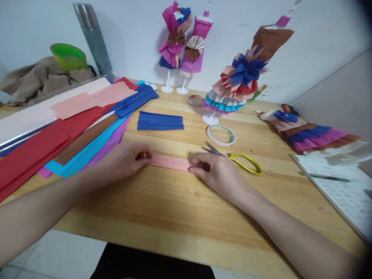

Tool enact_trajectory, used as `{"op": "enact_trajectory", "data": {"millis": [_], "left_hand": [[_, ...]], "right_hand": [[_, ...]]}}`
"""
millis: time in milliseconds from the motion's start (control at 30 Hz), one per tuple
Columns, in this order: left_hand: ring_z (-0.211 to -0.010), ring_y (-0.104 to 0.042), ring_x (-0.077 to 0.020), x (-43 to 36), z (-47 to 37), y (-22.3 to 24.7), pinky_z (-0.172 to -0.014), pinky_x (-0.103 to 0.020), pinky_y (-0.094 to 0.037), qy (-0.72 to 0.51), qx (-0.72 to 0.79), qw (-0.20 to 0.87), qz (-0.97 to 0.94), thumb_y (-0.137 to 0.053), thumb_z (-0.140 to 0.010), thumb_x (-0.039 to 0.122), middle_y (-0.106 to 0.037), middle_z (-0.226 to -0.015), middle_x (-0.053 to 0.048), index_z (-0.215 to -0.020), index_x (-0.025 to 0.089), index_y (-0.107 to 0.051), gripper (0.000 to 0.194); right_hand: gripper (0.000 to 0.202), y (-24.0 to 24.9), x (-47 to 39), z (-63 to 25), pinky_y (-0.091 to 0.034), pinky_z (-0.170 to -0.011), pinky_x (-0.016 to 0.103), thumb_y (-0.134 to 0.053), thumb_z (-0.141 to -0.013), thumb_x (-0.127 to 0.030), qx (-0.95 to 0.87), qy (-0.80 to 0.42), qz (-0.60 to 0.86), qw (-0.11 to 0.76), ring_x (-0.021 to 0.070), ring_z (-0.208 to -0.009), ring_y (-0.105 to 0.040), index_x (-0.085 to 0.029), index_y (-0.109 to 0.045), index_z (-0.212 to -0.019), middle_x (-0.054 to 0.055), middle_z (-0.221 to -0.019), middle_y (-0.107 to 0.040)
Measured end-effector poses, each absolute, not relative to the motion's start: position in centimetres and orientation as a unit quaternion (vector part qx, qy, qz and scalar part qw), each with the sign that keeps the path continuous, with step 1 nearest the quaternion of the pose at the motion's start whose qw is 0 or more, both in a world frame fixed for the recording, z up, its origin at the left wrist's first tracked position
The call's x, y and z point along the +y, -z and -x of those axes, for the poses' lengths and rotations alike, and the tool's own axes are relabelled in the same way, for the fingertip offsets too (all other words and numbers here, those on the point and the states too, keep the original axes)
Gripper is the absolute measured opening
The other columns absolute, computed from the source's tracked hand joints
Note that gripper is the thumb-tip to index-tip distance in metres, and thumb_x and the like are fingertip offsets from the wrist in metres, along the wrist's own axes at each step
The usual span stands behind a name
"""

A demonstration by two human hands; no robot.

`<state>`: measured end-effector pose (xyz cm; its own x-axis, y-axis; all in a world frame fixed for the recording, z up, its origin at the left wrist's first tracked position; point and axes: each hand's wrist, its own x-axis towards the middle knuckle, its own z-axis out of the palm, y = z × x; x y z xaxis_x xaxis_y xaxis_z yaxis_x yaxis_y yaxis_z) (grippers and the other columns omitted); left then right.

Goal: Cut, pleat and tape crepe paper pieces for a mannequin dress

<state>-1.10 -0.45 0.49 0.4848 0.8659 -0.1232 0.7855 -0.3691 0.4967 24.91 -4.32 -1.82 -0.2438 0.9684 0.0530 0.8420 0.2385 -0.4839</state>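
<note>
A narrow pink paper strip [169, 162], with a fold line along its length, lies on the wooden table. My left hand [130, 158] pinches its left end between thumb and fingers. The right end is pinched by my right hand [216, 170]. Above the strip lies a pleated blue paper piece [160, 121], touched by neither hand. Scissors with yellow handles [247, 163] rest just behind my right hand, their blades slightly apart and partly hidden by it. A roll of white tape [221, 135] lies flat behind the scissors.
Colored paper sheets [37, 155] are heaped at left, near a bottle [94, 42] and green tape [68, 57]. Several paper-dressed forms, one a tall layered dress [229, 87], stand at the back. A doll in a paper dress [314, 133] and a printed booklet [334, 190] lie right.
</note>
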Motion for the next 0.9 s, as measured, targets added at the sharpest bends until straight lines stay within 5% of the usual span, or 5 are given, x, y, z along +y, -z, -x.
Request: {"op": "enact_trajectory", "data": {"millis": [433, 733, 900], "left_hand": [[-0.077, -0.063, -0.0174, -0.6, 0.7, -0.5, -0.067, -0.028, -0.046, -0.069, 0.523, 0.226, -0.819, -0.051, -0.082, 0.020, -0.071, -0.084, -0.002, -0.081, 0.019, -0.067, 0.016], [-0.091, -0.058, -0.0191, -0.6, 1.3, 0.5, -0.074, -0.030, -0.045, -0.137, 0.430, 0.051, -0.891, -0.041, -0.091, 0.019, -0.063, -0.099, -0.006, -0.080, 0.018, -0.064, 0.026], [-0.085, -0.058, -0.0190, -0.2, 1.9, 0.6, -0.072, -0.029, -0.044, -0.131, 0.413, 0.028, -0.901, -0.040, -0.092, 0.015, -0.065, -0.085, -0.005, -0.081, 0.018, -0.062, 0.025]], "right_hand": [[0.017, 2.1, -4.2, -25.0, -0.039, -0.059, 0.025, -0.064, -0.082, -0.010, -0.836, -0.109, 0.495, 0.212, 0.0139, -0.066, -0.057, -0.018, -0.058, -0.069, 0.000, -0.071, -0.062], [0.026, 2.2, -4.1, -25.3, -0.042, -0.064, 0.031, -0.047, -0.096, -0.024, -0.871, 0.056, 0.438, 0.218, 0.0199, -0.074, -0.053, -0.018, -0.058, -0.074, 0.008, -0.078, -0.059], [0.025, 2.2, -3.7, -25.8, -0.039, -0.058, 0.028, -0.049, -0.095, -0.023, -0.868, 0.045, 0.434, 0.237, 0.0165, -0.064, -0.051, -0.019, -0.054, -0.071, 0.005, -0.070, -0.058]]}}
